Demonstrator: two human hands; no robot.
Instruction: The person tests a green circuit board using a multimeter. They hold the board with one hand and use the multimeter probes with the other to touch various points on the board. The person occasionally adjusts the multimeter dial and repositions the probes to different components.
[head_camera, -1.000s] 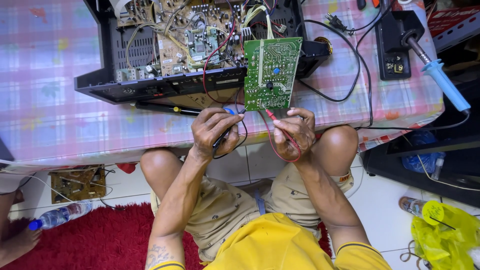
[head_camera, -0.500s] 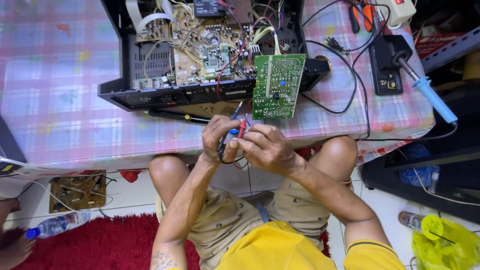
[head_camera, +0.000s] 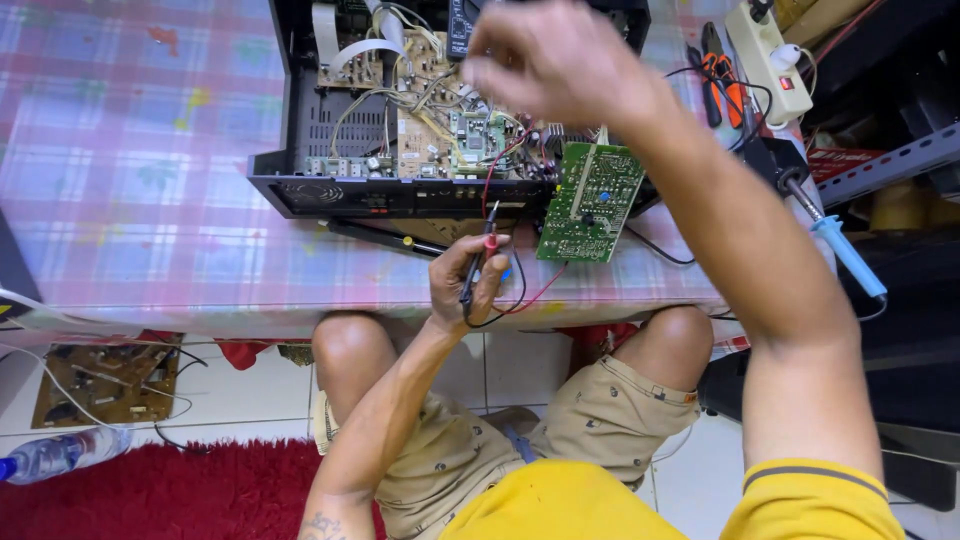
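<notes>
Probes gathered in my left hand, right hand up over the open case

My left hand (head_camera: 468, 285) is closed around the two meter probes (head_camera: 478, 262), red and black, at the near table edge just below the open black case (head_camera: 400, 195). The green circuit board (head_camera: 590, 203) leans against the case's front right corner, not yet probed. My right hand (head_camera: 560, 60) hovers over the case, blurred; I cannot tell its grip. Inside the case: boards, ribbon cables, wires. A blue-handled soldering iron (head_camera: 845, 255) lies to the right.
</notes>
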